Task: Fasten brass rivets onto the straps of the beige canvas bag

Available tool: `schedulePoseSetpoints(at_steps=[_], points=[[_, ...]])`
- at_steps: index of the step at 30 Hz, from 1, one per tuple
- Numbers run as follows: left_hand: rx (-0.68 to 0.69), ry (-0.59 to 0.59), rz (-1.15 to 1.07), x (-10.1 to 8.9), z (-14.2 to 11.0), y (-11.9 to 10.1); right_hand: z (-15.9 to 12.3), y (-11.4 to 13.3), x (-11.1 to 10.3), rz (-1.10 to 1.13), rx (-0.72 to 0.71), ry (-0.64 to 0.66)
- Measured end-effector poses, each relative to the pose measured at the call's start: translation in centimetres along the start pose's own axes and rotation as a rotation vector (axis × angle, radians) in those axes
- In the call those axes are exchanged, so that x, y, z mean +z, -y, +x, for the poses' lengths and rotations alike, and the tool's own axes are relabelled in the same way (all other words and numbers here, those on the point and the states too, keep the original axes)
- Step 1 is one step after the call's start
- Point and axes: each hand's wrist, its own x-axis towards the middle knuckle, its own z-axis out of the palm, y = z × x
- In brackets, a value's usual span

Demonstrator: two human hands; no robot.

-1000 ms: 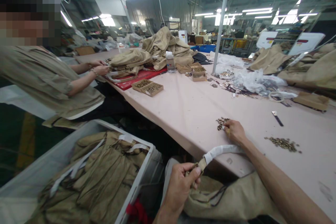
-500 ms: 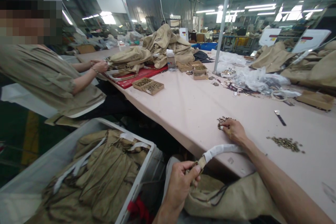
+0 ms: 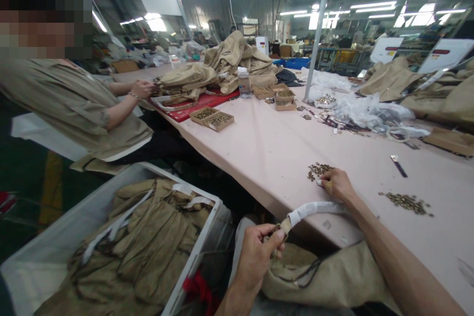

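My left hand [image 3: 258, 256] pinches the tan end of a bag strap wrapped in white paper [image 3: 314, 209], just below the near edge of the pink table [image 3: 266, 153]. The tan bag [image 3: 326, 276] lies in my lap under my right forearm. On the table, my right hand [image 3: 336, 185] rests with its fingertips at a small pile of brass-coloured metal pieces [image 3: 317, 171]; whether a piece is pinched I cannot tell. A second pile of such pieces [image 3: 405, 201] lies to the right of that hand.
A white bin [image 3: 122, 242] of tan bags stands at my lower left. A co-worker [image 3: 74, 103] sits left, hands at tan bags on a red mat [image 3: 196, 103]. Small cardboard boxes of hardware [image 3: 212, 118], a bottle [image 3: 244, 82], a steel pole [image 3: 317, 29], plastic wrap [image 3: 366, 108] and a knife [image 3: 399, 165] lie farther off.
My view has drifted slightly. My right hand has stayed at the small pile, shifting a little; my left hand keeps its hold on the strap end.
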Motion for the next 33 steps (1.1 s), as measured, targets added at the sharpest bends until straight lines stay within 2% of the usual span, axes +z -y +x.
schedulePoseSetpoints(at_steps=[4,7,10,13,16,19,22,25,29,33], points=[[-0.011,-0.012,0.009,0.1,0.0,-0.1,-0.5,-0.8,-0.2,0.005,0.118,0.010],[-0.013,-0.013,0.011,0.5,0.0,-0.4,0.0,-1.7,-0.4,-0.008,0.230,-0.021],[0.000,-0.007,0.001,0.7,0.0,-0.7,0.8,-2.2,-0.6,-0.035,0.279,-0.040],[0.002,-0.009,-0.002,0.7,-0.1,-0.6,0.9,-2.2,-0.7,-0.078,0.249,-0.057],[0.044,-0.011,0.011,0.4,-0.2,-0.2,0.2,-1.7,-0.7,-0.129,0.141,-0.069],[0.058,-0.025,0.016,0.2,-0.5,0.1,-0.8,-1.5,-0.8,-0.164,0.014,-0.037],[0.029,-0.031,0.002,0.3,-1.0,0.3,-1.6,-1.9,-1.0,-0.182,-0.051,-0.003],[0.004,-0.033,-0.038,0.4,-1.3,0.5,-1.8,-2.8,-0.9,-0.202,-0.032,-0.005],[-0.009,-0.050,-0.094,0.3,-1.7,0.6,-1.9,-3.6,-0.6,-0.269,0.076,-0.065],[-0.001,-0.058,-0.034,0.2,-2.1,0.6,-2.5,-3.5,-0.4,-0.319,0.126,-0.106]])
